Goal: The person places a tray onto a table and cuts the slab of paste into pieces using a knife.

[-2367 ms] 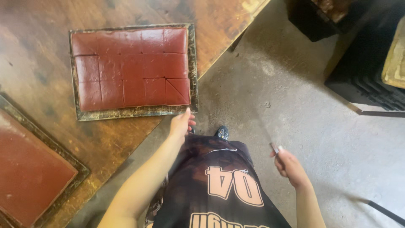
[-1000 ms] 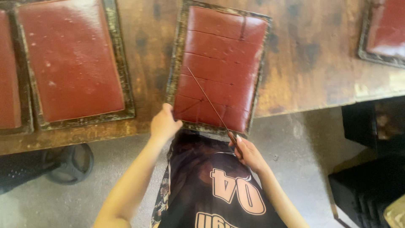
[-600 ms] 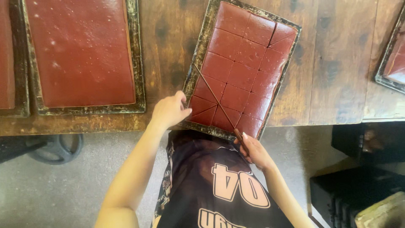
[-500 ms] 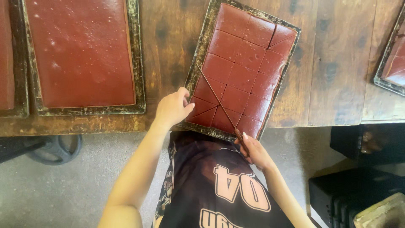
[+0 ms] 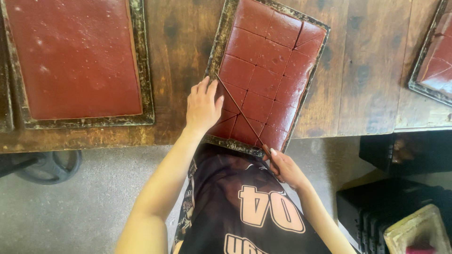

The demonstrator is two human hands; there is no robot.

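Since the earlier frame, my left hand (image 5: 203, 104) has slid onto the tray (image 5: 217, 56) corner on the tabletop (image 5: 367, 70); my right hand (image 5: 287, 169), grip closed, holds the thin knife (image 5: 242, 115) across the soft, probably fragile red slab (image 5: 268, 70).

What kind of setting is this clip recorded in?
Probably a small food workshop making some slab sweet or jelly. Worn metal trays of dark red slab lie on a rough wooden table over a concrete floor. The right hand draws a long thin blade across one cut slab, while the left hand steadies it.
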